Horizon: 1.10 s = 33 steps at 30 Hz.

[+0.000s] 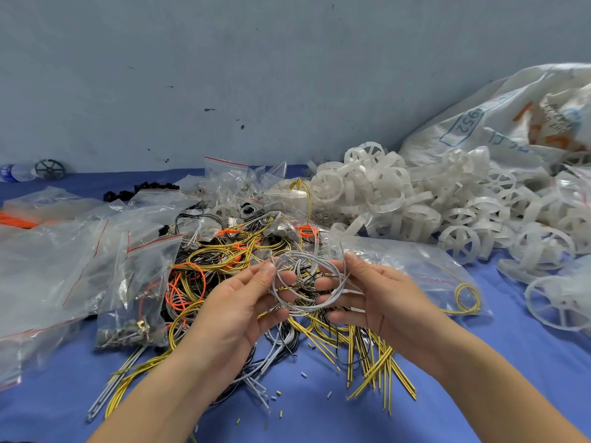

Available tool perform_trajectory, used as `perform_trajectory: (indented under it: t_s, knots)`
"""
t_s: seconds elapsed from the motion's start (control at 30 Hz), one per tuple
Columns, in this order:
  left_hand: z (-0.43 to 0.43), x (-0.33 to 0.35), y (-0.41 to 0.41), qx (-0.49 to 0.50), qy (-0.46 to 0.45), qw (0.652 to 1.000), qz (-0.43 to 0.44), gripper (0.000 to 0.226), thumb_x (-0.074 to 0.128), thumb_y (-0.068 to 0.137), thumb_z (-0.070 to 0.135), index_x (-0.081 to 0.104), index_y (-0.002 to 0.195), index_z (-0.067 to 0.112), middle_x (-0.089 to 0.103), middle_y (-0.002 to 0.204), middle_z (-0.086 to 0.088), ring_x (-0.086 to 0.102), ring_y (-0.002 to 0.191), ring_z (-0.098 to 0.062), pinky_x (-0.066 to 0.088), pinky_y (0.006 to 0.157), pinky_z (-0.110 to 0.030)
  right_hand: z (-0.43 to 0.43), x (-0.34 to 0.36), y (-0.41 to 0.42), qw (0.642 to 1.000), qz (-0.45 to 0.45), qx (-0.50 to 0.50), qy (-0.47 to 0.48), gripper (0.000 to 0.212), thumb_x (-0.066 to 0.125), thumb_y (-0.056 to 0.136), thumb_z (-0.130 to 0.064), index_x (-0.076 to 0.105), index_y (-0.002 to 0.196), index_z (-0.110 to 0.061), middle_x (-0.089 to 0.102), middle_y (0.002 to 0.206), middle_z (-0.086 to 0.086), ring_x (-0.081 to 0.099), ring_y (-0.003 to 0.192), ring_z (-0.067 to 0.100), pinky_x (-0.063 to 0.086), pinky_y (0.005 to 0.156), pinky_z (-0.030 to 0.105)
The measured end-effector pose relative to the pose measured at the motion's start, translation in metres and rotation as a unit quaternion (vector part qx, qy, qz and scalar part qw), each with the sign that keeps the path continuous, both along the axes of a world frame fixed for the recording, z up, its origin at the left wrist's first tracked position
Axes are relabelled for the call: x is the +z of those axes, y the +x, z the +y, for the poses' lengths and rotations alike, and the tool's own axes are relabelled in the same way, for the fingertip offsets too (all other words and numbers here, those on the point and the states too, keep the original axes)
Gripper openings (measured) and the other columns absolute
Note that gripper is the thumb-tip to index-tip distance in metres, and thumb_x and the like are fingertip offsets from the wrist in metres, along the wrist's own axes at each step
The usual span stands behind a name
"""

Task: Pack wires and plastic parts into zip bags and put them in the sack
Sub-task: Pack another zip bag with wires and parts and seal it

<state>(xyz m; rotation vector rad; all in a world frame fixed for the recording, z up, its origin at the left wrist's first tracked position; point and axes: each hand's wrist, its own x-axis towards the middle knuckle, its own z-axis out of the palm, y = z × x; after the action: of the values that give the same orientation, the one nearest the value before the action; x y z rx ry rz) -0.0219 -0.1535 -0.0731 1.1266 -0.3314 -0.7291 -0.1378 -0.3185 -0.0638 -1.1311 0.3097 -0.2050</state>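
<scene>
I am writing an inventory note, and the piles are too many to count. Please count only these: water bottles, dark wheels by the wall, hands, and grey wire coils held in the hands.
Water bottle: 1
Dark wheel: 1
Hands, left hand and right hand: 2
Grey wire coil, held by both hands: 1
Total: 5

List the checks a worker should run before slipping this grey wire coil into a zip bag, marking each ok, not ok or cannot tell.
1. Grip on grey wire coil: ok, left hand and right hand both hold it.
2. Coil free of the wire pile beneath: cannot tell.
3. Nearby zip bag: ok, beside the right hand.
4. Bag mouth open: cannot tell.
5. Room in bag: ok, one yellow wire coil shows inside.
6. Waiting sack: ok, far right.
</scene>
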Motion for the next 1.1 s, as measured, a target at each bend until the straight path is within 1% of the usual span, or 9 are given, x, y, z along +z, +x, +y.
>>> perform_trajectory:
  t_s: [0.17, 0.3, 0.47, 0.6, 0.73, 0.83, 0.93, 1.03, 1.1]
  knots:
    - [-0.001, 0.001, 0.000, -0.024, -0.015, 0.999, 0.036, 0.028, 0.063, 0.084, 0.024, 0.069, 0.108, 0.011, 0.074, 0.092, -0.004, 0.069, 0.069, -0.011, 0.056, 0.056, -0.024, -0.001, -0.001, 0.001, 1.000, -0.008, 0.003, 0.014, 0.040, 0.059, 0.087, -0.039, 0.068, 0.109, -0.007, 0.074, 0.098, 0.015, 0.073, 0.082, 0.027, 0.058, 0.058, 0.030]
    - [-0.002, 0.005, -0.003, -0.068, -0.046, 0.992, 0.101, 0.026, 0.063, 0.083, 0.023, 0.066, 0.106, 0.011, 0.069, 0.078, 0.001, 0.067, 0.067, -0.011, 0.055, 0.071, -0.030, -0.002, -0.002, 0.002, 1.000, -0.013, -0.006, 0.027, 0.032, 0.061, 0.087, -0.035, 0.076, 0.098, -0.008, 0.069, 0.083, 0.011, 0.072, 0.080, 0.028, 0.058, 0.057, 0.030]
    - [-0.003, 0.007, -0.007, -0.086, -0.084, 0.980, 0.162, 0.034, 0.054, 0.091, 0.014, 0.056, 0.125, 0.008, 0.063, 0.069, 0.003, 0.069, 0.069, -0.015, 0.058, 0.070, -0.034, -0.002, -0.004, 0.003, 0.999, -0.010, -0.012, 0.035, 0.029, 0.060, 0.089, -0.032, 0.076, 0.095, -0.008, 0.065, 0.076, 0.009, 0.071, 0.075, 0.025, 0.059, 0.056, 0.029]
    - [-0.003, 0.005, -0.006, -0.091, -0.069, 0.979, 0.169, 0.039, 0.050, 0.088, 0.007, 0.059, 0.126, 0.002, 0.050, 0.070, -0.001, 0.063, 0.063, -0.016, 0.055, 0.071, -0.037, -0.002, -0.005, 0.004, 0.999, -0.010, -0.017, 0.036, 0.028, 0.060, 0.089, -0.030, 0.073, 0.097, -0.006, 0.064, 0.073, 0.008, 0.071, 0.074, 0.024, 0.058, 0.054, 0.028]
    - [-0.004, 0.007, -0.006, -0.107, -0.071, 0.976, 0.175, 0.033, 0.056, 0.089, 0.025, 0.062, 0.116, 0.007, 0.040, 0.052, 0.006, 0.056, 0.056, -0.014, 0.052, 0.071, -0.035, 0.000, -0.005, 0.004, 0.999, -0.007, -0.021, 0.037, 0.030, 0.057, 0.091, -0.028, 0.067, 0.102, -0.001, 0.063, 0.069, 0.007, 0.071, 0.070, 0.022, 0.058, 0.053, 0.027]
    - [-0.006, 0.008, -0.008, -0.099, -0.059, 0.987, 0.109, 0.034, 0.059, 0.089, 0.041, 0.060, 0.110, 0.013, 0.038, 0.057, 0.005, 0.050, 0.055, -0.012, 0.054, 0.067, -0.032, 0.000, -0.005, 0.005, 0.999, -0.002, -0.028, 0.041, 0.027, 0.053, 0.097, -0.024, 0.066, 0.102, -0.001, 0.064, 0.069, 0.007, 0.071, 0.069, 0.022, 0.058, 0.053, 0.027]
    - [-0.009, 0.003, -0.010, -0.025, 0.025, 0.997, -0.075, 0.020, 0.062, 0.088, 0.026, 0.065, 0.105, 0.016, 0.052, 0.063, 0.001, 0.058, 0.060, -0.008, 0.056, 0.064, -0.027, 0.000, -0.006, 0.005, 0.998, -0.003, -0.037, 0.045, 0.027, 0.051, 0.099, -0.023, 0.065, 0.102, 0.000, 0.064, 0.069, 0.008, 0.072, 0.071, 0.023, 0.058, 0.053, 0.027]
    - [-0.006, -0.003, -0.008, 0.016, 0.118, 0.958, -0.260, 0.020, 0.049, 0.100, 0.017, 0.064, 0.113, 0.021, 0.063, 0.068, 0.005, 0.061, 0.066, -0.004, 0.056, 0.062, -0.024, 0.000, -0.007, 0.005, 0.998, -0.003, -0.041, 0.041, 0.028, 0.052, 0.097, -0.025, 0.065, 0.104, -0.001, 0.065, 0.070, 0.008, 0.072, 0.073, 0.024, 0.058, 0.055, 0.027]
    - [-0.003, -0.003, -0.007, -0.002, 0.112, 0.963, -0.247, 0.022, 0.048, 0.101, 0.017, 0.066, 0.112, 0.019, 0.064, 0.072, 0.002, 0.061, 0.066, -0.007, 0.053, 0.056, -0.026, -0.001, -0.007, 0.005, 0.998, -0.001, -0.042, 0.037, 0.029, 0.053, 0.097, -0.026, 0.065, 0.106, -0.001, 0.065, 0.072, 0.009, 0.072, 0.074, 0.025, 0.058, 0.056, 0.028]
